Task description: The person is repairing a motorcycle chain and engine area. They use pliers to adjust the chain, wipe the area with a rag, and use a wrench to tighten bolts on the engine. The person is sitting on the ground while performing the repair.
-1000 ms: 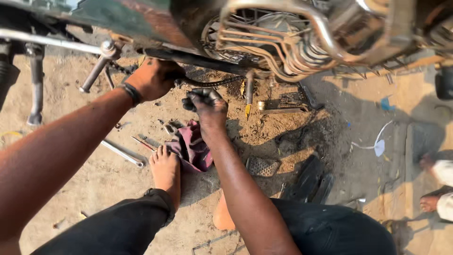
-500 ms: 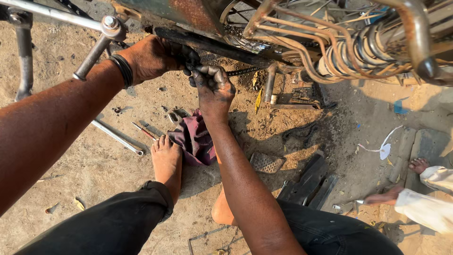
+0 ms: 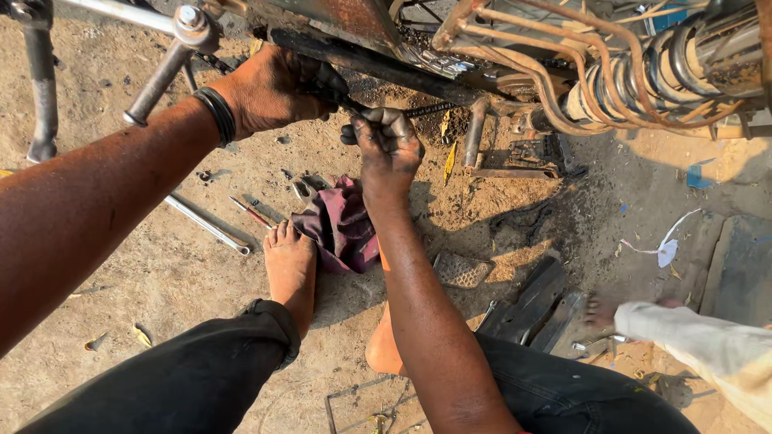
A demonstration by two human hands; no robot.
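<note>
My left hand (image 3: 277, 87), with a black band on the wrist, grips the greasy drive chain (image 3: 430, 108) under a motorcycle's black swingarm (image 3: 378, 64). Just to its right, my right hand (image 3: 388, 145) is black with grease and its fingers are closed on the same chain's lower run. Both hands work beneath the bike's rusty frame. A purple rag (image 3: 342, 225) lies on the dirt below my right wrist, next to my bare left foot (image 3: 291, 269).
A long metal wrench (image 3: 207, 225), a screwdriver (image 3: 251, 211) and small spanners lie on the sandy ground at left. Black plastic parts (image 3: 531, 309) and a footrest rubber (image 3: 460, 270) sit at right. Another person's foot and pale trouser leg (image 3: 691, 341) are at lower right. Rear spring (image 3: 643, 76) overhead.
The view has shifted closer and slightly left. My left hand slid right along the chain toward my right hand; both keep their grip.
</note>
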